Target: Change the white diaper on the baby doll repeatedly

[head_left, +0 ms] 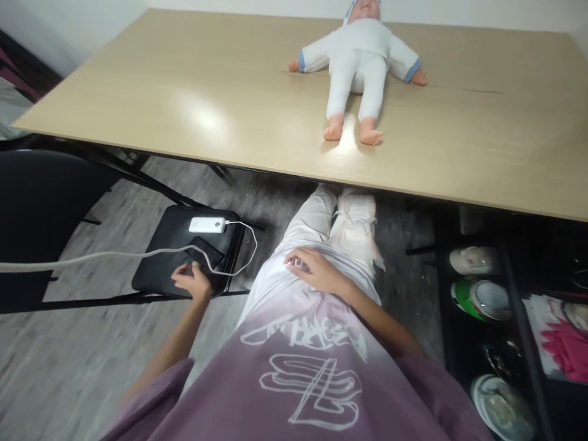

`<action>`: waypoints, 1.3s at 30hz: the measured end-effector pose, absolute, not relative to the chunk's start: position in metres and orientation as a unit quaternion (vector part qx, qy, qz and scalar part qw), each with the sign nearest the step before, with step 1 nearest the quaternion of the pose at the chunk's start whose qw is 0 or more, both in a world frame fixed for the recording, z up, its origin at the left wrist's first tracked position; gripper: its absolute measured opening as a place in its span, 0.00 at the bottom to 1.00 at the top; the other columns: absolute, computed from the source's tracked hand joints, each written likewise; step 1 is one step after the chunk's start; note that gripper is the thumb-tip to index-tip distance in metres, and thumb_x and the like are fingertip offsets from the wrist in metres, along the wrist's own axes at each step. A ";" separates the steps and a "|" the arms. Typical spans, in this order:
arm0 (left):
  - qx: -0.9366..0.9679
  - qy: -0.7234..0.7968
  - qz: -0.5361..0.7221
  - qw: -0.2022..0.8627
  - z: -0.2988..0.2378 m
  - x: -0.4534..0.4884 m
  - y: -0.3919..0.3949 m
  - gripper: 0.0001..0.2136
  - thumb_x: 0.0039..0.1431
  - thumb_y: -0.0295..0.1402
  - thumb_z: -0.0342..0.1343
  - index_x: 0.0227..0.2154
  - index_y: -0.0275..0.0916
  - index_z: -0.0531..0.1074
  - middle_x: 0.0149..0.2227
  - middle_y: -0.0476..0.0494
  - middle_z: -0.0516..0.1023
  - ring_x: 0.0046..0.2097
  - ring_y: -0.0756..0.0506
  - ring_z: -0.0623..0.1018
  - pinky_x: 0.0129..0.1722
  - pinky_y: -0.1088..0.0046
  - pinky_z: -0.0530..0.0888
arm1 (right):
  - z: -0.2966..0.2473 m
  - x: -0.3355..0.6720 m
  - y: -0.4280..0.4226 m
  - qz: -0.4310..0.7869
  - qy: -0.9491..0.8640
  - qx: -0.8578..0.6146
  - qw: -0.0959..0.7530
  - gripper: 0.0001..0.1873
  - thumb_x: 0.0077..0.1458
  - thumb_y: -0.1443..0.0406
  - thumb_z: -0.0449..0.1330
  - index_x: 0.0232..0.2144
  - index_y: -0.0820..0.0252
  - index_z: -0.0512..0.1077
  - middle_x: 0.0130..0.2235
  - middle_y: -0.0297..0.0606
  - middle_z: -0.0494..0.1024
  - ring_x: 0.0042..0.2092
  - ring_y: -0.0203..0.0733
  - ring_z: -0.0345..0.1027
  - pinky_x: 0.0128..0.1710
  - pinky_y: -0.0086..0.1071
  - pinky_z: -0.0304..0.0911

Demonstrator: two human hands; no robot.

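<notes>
A baby doll (359, 64) in white clothes lies on its back on the light wooden table (184, 104), feet toward me. My left hand (190, 280) reaches down to a black chair seat (160, 275) at my left, fingers curled on a dark phone (205, 251) lying there. A white power bank (207, 225) sits on the same seat, with a white cable (114, 254) running off to the left. My right hand (312, 268) rests flat against my shirt at my waist, fingers spread, holding nothing.
A black chair back (41, 202) stands at the far left. At the right, under the table, a dark shelf (519, 306) holds bowls, tins and a pink cloth. Grey wood-look floor lies below.
</notes>
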State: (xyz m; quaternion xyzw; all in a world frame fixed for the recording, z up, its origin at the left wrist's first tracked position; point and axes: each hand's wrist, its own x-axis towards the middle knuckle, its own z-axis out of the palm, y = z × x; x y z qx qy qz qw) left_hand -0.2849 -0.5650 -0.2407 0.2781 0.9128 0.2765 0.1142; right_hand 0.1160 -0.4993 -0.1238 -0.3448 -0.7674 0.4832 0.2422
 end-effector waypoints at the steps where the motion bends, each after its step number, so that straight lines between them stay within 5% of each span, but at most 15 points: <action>1: 0.291 0.903 0.293 0.122 -0.235 -0.274 -0.584 0.20 0.77 0.49 0.59 0.57 0.37 0.77 0.57 0.37 0.80 0.57 0.38 0.81 0.59 0.50 0.81 | -0.123 0.131 -0.500 0.456 -0.755 -0.379 0.282 0.06 0.76 0.62 0.62 0.50 0.54 0.78 0.49 0.40 0.84 0.50 0.44 0.77 0.55 0.37 0.70; 3: 0.347 0.865 0.314 0.178 -0.217 -0.255 -0.623 0.27 0.80 0.53 0.40 0.33 0.42 0.73 0.36 0.41 0.76 0.42 0.38 0.79 0.48 0.51 0.81 | -0.124 0.170 -0.504 0.369 -0.724 -0.466 0.349 0.08 0.76 0.61 0.61 0.51 0.53 0.79 0.49 0.41 0.84 0.50 0.45 0.78 0.54 0.38 0.73; 5: 0.432 0.802 0.315 0.267 -0.193 -0.239 -0.652 0.32 0.75 0.61 0.36 0.20 0.45 0.60 0.23 0.44 0.65 0.29 0.39 0.71 0.34 0.54 0.76 | -0.133 0.213 -0.508 0.308 -0.686 -0.532 0.388 0.10 0.75 0.59 0.60 0.51 0.55 0.78 0.49 0.47 0.84 0.50 0.50 0.77 0.53 0.44 0.73; 9: 0.626 0.615 0.284 0.388 -0.147 -0.191 -0.639 0.35 0.72 0.67 0.38 0.20 0.44 0.61 0.24 0.42 0.71 0.30 0.39 0.72 0.38 0.52 0.75 | -0.170 0.281 -0.511 0.188 -0.563 -0.695 0.405 0.27 0.69 0.41 0.62 0.49 0.57 0.78 0.47 0.50 0.84 0.46 0.55 0.76 0.50 0.50 0.73; 15: 0.667 0.584 0.214 0.409 -0.163 -0.045 -0.472 0.29 0.75 0.61 0.40 0.40 0.43 0.75 0.47 0.32 0.84 0.55 0.33 0.80 0.63 0.50 0.74 | -0.209 0.279 -0.475 0.330 -0.476 -0.723 0.376 0.48 0.52 0.22 0.60 0.50 0.56 0.78 0.51 0.52 0.84 0.49 0.56 0.78 0.57 0.53 0.73; 20: 0.611 0.609 0.152 0.482 -0.197 0.024 -0.382 0.29 0.61 0.67 0.63 0.28 0.43 0.72 0.35 0.34 0.84 0.55 0.28 0.84 0.61 0.54 0.76 | -0.222 0.247 -0.433 0.421 -0.427 -0.702 0.383 0.54 0.39 0.21 0.65 0.49 0.57 0.78 0.42 0.46 0.84 0.43 0.54 0.78 0.50 0.51 0.74; 25: 0.521 0.599 0.190 0.577 -0.186 0.040 -0.379 0.30 0.59 0.64 0.67 0.40 0.36 0.79 0.44 0.30 0.88 0.53 0.29 0.87 0.52 0.58 0.81 | -0.211 0.231 -0.423 0.502 -0.417 -0.649 0.391 0.51 0.39 0.27 0.71 0.53 0.56 0.77 0.34 0.36 0.81 0.38 0.50 0.79 0.42 0.44 0.76; 28: 0.485 0.562 0.244 0.624 -0.145 0.041 -0.410 0.32 0.64 0.61 0.65 0.51 0.33 0.78 0.52 0.28 0.88 0.53 0.33 0.87 0.50 0.62 0.83 | -0.171 0.233 -0.453 0.563 -0.399 -0.590 0.419 0.45 0.49 0.35 0.73 0.60 0.53 0.75 0.41 0.39 0.84 0.42 0.50 0.81 0.44 0.42 0.78; 32: 0.452 0.474 0.350 0.670 -0.065 0.021 -0.475 0.26 0.61 0.50 0.75 0.54 0.38 0.77 0.55 0.34 0.86 0.56 0.37 0.85 0.55 0.65 0.82 | -0.091 0.235 -0.532 0.565 -0.398 -0.550 0.468 0.32 0.66 0.49 0.71 0.67 0.45 0.70 0.44 0.36 0.83 0.42 0.46 0.79 0.46 0.37 0.77; 39: 0.450 0.374 0.471 0.660 -0.015 -0.002 -0.500 0.16 0.64 0.36 0.74 0.44 0.43 0.72 0.39 0.48 0.84 0.37 0.49 0.82 0.39 0.78 0.77 | -0.019 0.210 -0.549 0.450 -0.460 -0.543 0.539 0.15 0.70 0.59 0.69 0.56 0.47 0.73 0.43 0.35 0.77 0.43 0.40 0.77 0.45 0.29 0.76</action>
